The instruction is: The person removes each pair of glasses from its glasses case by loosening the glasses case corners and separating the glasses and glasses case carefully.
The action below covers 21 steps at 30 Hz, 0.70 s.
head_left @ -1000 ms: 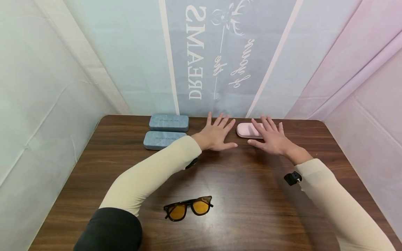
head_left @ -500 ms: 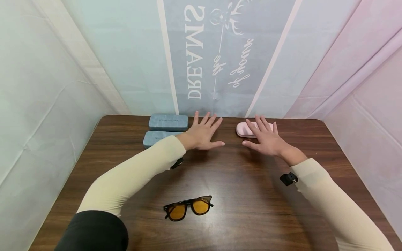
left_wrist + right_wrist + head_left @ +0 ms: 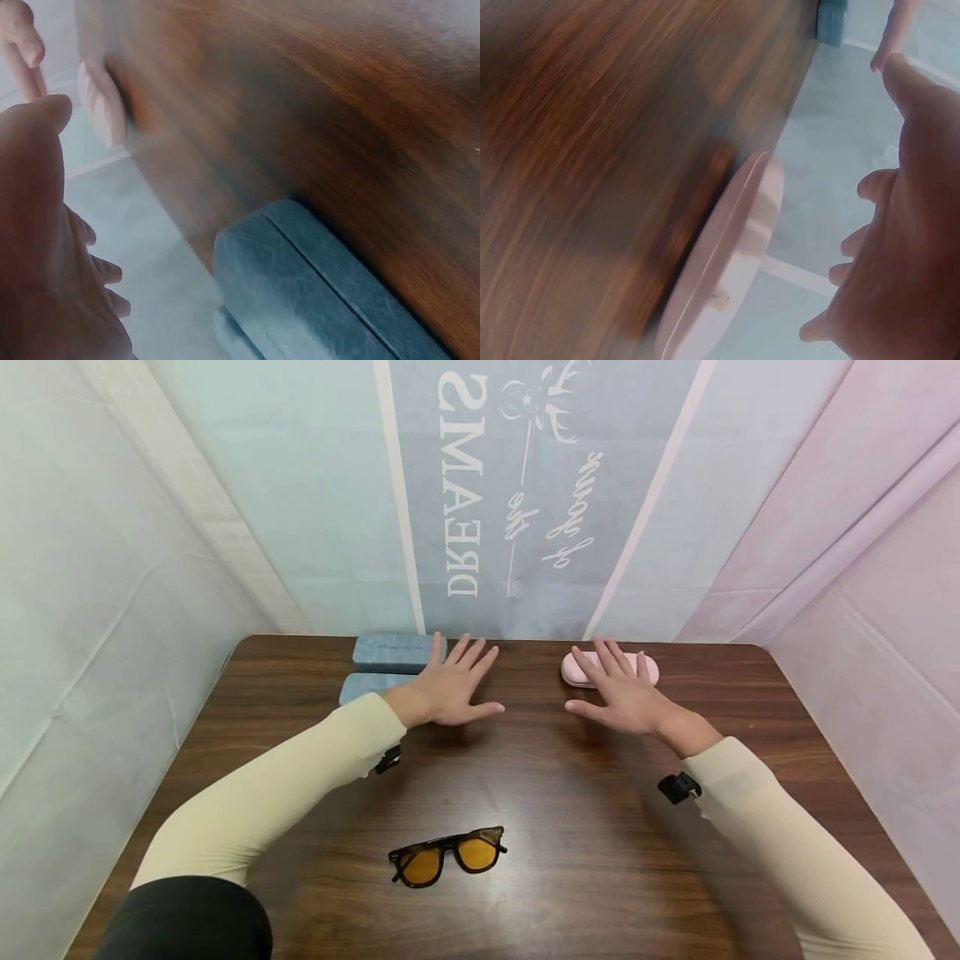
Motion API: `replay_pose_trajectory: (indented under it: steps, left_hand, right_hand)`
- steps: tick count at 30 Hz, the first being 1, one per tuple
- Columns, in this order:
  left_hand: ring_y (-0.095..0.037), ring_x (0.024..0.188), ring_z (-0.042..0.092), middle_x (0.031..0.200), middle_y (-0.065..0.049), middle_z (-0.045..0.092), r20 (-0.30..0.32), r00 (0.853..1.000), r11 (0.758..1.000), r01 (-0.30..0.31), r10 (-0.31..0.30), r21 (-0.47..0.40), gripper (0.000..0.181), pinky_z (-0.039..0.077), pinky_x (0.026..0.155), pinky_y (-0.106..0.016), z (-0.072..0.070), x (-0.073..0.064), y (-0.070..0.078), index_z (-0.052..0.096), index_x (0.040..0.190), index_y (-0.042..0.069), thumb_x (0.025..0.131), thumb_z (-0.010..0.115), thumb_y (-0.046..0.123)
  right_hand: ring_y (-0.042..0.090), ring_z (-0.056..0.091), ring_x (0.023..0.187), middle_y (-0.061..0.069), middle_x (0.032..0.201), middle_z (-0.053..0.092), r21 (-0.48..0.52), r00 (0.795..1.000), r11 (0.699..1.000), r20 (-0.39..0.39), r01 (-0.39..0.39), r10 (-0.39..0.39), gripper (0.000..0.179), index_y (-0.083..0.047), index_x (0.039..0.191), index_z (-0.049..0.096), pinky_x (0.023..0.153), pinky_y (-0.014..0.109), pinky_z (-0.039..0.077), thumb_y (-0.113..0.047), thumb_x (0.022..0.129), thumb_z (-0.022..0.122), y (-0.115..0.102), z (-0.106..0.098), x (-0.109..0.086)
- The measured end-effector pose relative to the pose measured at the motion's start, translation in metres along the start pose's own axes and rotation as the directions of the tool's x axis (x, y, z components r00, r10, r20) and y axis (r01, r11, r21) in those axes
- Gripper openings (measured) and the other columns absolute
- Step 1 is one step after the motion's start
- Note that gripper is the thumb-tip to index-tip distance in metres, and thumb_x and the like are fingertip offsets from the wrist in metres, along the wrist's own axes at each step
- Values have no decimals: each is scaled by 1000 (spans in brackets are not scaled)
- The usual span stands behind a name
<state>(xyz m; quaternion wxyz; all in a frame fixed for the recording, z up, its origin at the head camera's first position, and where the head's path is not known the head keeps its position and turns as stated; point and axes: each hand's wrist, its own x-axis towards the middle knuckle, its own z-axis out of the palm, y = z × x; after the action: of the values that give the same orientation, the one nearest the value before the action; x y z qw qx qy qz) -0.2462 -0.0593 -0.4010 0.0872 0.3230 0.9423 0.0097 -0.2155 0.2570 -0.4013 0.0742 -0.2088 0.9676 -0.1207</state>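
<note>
Two blue glasses cases lie at the back left: the rear case (image 3: 390, 653) and the front case (image 3: 367, 686), which the left arm partly covers. My left hand (image 3: 447, 690) hovers above the table beside them, fingers spread and holding nothing. A pink glasses case (image 3: 724, 277) lies on the table at the back right. Over it is my right hand (image 3: 626, 696), spread flat; the right wrist view shows a gap between palm and case. Sunglasses (image 3: 447, 857) with black frames and amber lenses lie near the table's front, apart from both hands.
The dark wooden table (image 3: 540, 777) meets a printed cloth backdrop (image 3: 525, 510) along its far edge. Pale cloth walls stand to the left (image 3: 97, 568) and right (image 3: 892, 635).
My left hand has moved left, away from the right hand and over toward the blue cases. My right hand has shifted slightly left over the pink case. The sunglasses and cases stay put.
</note>
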Motion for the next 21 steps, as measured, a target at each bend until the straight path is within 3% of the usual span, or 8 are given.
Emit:
replay_pose_trajectory:
  steps: [10, 21]
  left_hand:
    - [-33, 155, -7, 170, -13, -1, -24, 999, 998, 29, -30, -56, 93, -16, 115, -64, -3, -28, -19, 1, 165, 16, 100, 41, 69]
    - [-34, 155, -7, 170, -14, 0, -48, 998, 996, 43, -47, -84, 92, -14, 115, -66, 1, -48, -32, 3, 164, 13, 101, 44, 65]
  right_hand:
    - [35, -13, 154, 17, 169, -11, 4, 1000, 1000, 15, 16, -17, 90, -19, 165, 5, 113, 70, -12, -59, 100, 53, -9, 1, 4]
    - [35, -13, 154, 16, 169, -12, 18, 999, 999, 28, 34, -34, 89, -17, 165, 6, 114, 69, -12, -57, 101, 53, -22, 2, 11]
